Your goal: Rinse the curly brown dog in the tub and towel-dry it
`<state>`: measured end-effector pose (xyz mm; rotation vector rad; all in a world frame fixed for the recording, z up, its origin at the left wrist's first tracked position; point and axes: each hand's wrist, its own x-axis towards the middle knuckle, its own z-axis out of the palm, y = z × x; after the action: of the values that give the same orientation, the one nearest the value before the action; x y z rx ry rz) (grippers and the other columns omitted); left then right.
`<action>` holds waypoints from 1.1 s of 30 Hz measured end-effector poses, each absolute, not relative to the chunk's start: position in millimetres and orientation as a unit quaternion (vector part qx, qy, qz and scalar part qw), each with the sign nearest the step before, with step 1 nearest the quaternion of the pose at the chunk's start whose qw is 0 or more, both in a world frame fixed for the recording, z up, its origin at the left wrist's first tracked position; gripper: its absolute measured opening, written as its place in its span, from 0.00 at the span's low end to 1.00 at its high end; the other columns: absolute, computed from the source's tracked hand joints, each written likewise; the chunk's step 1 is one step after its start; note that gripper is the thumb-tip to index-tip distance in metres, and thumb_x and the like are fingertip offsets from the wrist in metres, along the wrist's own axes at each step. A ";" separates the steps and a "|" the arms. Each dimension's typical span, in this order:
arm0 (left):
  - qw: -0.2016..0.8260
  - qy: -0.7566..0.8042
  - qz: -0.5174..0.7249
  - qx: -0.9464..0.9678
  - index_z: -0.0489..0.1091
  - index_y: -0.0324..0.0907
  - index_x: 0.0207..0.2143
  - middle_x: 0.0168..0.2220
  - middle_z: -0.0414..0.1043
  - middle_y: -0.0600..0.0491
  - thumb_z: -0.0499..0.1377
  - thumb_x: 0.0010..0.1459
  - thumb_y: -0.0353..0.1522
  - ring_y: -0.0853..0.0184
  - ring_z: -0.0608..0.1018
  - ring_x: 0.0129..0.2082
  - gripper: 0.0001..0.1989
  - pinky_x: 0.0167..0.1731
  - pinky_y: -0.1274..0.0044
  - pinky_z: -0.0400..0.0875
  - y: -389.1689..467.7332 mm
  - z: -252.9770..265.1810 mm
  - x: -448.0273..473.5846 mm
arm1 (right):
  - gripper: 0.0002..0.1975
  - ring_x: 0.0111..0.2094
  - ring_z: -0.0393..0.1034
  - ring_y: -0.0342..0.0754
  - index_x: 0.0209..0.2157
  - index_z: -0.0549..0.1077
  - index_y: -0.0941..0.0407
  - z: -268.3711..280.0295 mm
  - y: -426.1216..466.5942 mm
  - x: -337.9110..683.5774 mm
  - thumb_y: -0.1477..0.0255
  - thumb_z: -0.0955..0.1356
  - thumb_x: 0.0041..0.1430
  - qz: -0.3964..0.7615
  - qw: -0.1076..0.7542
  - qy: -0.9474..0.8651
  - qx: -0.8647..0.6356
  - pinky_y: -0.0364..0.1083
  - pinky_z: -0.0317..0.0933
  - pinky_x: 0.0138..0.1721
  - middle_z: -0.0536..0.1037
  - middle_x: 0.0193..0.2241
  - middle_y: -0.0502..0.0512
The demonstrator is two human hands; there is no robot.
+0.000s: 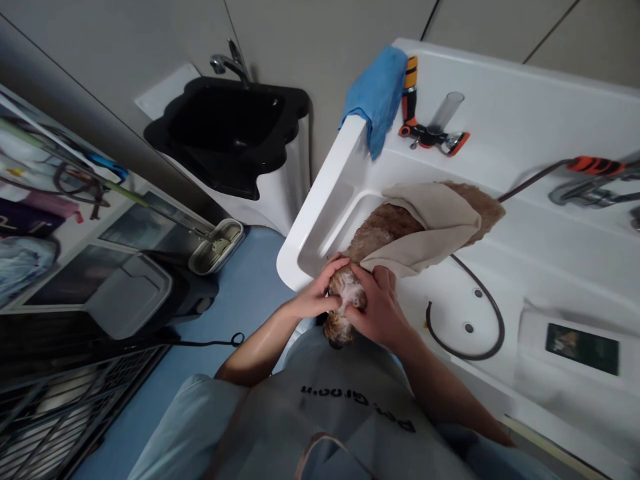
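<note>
A wet brown curly-haired dog (pixel 380 227) stands in the white bathtub (pixel 326 183), its head at the near rim close to my apron. White lather covers the top of the dog's head (pixel 346 283), and the muzzle points toward me. My left hand (pixel 317 293) cups one side of the head, thumb lying across the foam. From the other side my right hand (pixel 377 307) grips it, fingers behind the head and thumb near the face. Over the dog's back drapes a beige towel (pixel 435 207). The dog's legs are hidden.
A blue cloth (pixel 377 87) hangs on the tub's corner beside an orange-and-black spray handle (pixel 410 107). A dark hose (pixel 495 333) curls on the tub floor near a white box (pixel 565 340). To the left are a black basin (pixel 225 127), a bin (pixel 133 293) and a wire cage (pixel 90 413).
</note>
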<state>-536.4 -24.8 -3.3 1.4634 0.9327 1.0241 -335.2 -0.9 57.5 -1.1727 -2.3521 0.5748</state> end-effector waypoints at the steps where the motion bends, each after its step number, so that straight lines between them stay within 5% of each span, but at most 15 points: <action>1: 0.535 0.392 0.430 0.613 0.49 0.59 0.71 0.75 0.36 0.58 0.63 0.52 0.31 0.51 0.38 0.75 0.47 0.73 0.56 0.32 -24.7 -3.1 -536.4 | 0.33 0.51 0.61 0.63 0.63 0.62 0.53 57.6 -1.1 -335.3 0.68 0.67 0.54 0.209 0.223 -0.852 -0.425 0.66 0.63 0.55 0.64 0.46 0.61; 33: 0.606 0.382 0.435 0.546 0.55 0.53 0.70 0.75 0.41 0.55 0.60 0.45 0.27 0.48 0.47 0.74 0.47 0.73 0.57 0.38 -21.1 -7.0 -528.5 | 0.34 0.51 0.61 0.63 0.61 0.67 0.59 55.5 -6.9 -333.9 0.70 0.67 0.51 0.164 0.224 -0.851 -0.446 0.65 0.62 0.55 0.66 0.46 0.64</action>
<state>-528.5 -21.1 -7.0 1.2621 0.8841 1.0056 -333.9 -6.9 55.5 -1.2303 -2.3490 0.4526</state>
